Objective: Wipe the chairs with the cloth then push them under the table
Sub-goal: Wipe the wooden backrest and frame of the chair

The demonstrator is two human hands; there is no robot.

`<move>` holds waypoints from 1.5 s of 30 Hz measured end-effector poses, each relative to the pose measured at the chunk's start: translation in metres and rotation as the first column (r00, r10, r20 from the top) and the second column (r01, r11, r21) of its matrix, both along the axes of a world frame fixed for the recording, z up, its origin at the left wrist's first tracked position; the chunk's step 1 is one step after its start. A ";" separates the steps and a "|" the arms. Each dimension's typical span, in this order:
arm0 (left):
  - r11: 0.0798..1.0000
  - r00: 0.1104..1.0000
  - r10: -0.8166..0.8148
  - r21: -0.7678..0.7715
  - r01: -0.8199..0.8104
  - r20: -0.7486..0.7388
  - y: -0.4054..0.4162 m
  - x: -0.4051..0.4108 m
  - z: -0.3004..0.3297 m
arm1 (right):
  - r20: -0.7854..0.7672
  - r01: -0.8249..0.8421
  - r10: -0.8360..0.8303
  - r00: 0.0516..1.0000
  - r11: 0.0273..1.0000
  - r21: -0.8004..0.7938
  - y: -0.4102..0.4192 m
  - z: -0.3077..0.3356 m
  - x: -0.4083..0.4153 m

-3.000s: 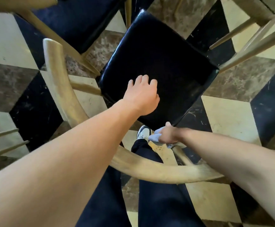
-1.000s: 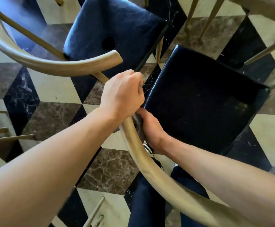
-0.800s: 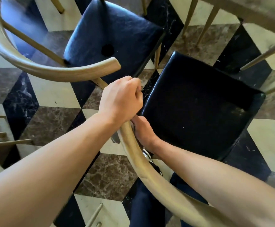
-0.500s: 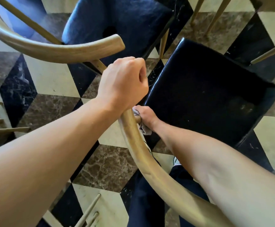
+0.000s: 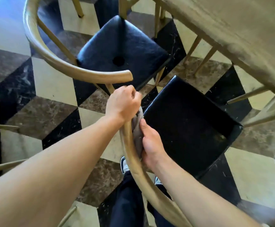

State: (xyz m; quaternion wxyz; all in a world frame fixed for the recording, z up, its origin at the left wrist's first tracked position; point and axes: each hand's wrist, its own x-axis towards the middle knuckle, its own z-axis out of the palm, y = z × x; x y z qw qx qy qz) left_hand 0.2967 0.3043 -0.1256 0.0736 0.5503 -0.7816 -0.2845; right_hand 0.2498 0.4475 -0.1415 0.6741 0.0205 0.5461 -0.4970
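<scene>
The right hand [image 5: 149, 143], gripping the cloth [image 5: 137, 135], has slid toward 6 o'clock along the rail [image 5: 133, 163] from the left hand [image 5: 122, 106] clenched on the rail end; wiping continues.

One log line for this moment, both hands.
left hand: grips backrest rail | right hand: presses cloth on rail

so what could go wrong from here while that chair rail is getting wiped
1. The left hand grips the end of the rail right above the cloth, so that stretch may get skipped.
2. The right hand presses the cloth on the rail's inner side only; the outer side may stay dusty.
3. The second chair stands close by, so its arm could bump the left hand on the push toward the table.
</scene>
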 end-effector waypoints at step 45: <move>0.987 0.999 0.003 0.161 0.002 -0.033 0.090 0.087 0.084 | -0.837 -0.338 0.421 -0.349 0.777 0.531 0.062 0.056 0.058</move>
